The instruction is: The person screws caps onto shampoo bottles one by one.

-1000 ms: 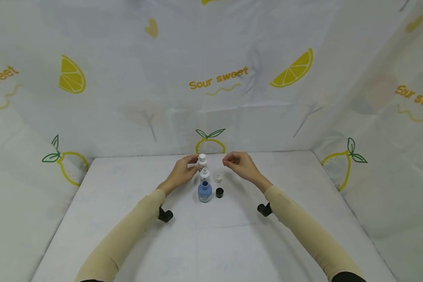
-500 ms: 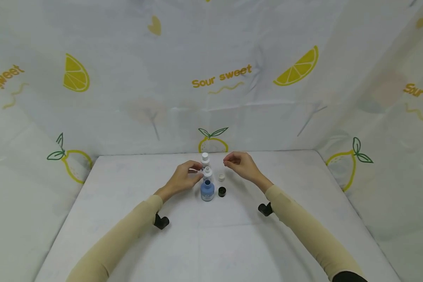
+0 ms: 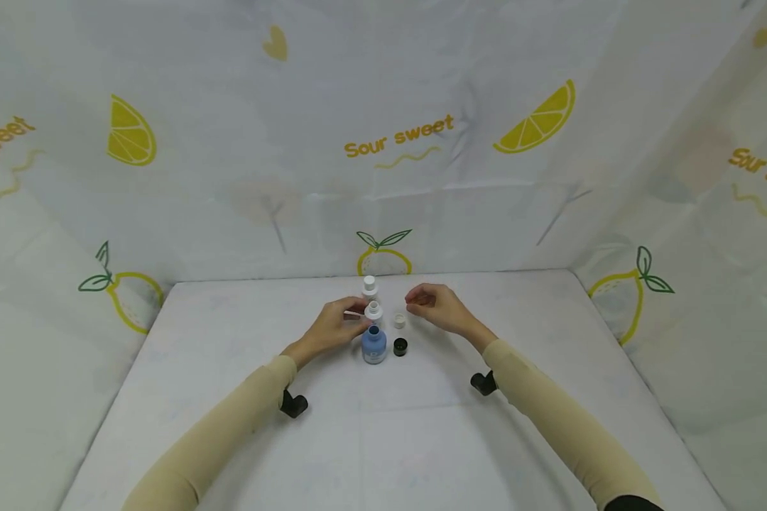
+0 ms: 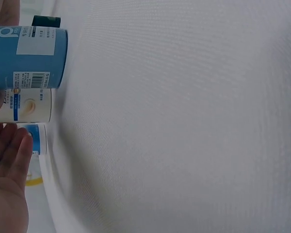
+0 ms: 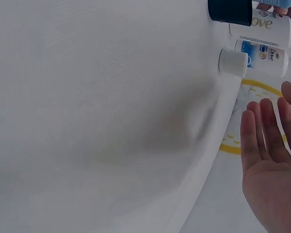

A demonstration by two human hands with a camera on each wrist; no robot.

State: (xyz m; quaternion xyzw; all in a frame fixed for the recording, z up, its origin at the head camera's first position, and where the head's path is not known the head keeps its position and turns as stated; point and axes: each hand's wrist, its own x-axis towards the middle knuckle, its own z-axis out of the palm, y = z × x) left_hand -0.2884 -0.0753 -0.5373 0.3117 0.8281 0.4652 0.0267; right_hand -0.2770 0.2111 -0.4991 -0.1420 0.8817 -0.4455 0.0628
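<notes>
Three bottles stand in a row on the white table (image 3: 422, 440). Frontmost is a blue bottle (image 3: 373, 346) without a cap. Behind it comes a white bottle (image 3: 373, 314), its neck also bare, and at the back a smaller white-and-blue bottle (image 3: 370, 288) with its cap on. My left hand (image 3: 334, 328) holds the middle white bottle from the left, the thumb on its near side and the fingers on the far side. To the right of the row, my right hand (image 3: 444, 310) hovers with loosely bent fingers and nothing in them.
A white cap (image 3: 399, 321) lies right of the middle bottle, and a black cap (image 3: 400, 346) right of the blue one. A white cloth backdrop (image 3: 262, 142) with lemon prints rises behind the table's far edge.
My left hand has left the back bottle, come toward me and taken hold of the middle white bottle. The right hand has dipped slightly, staying beside the row.
</notes>
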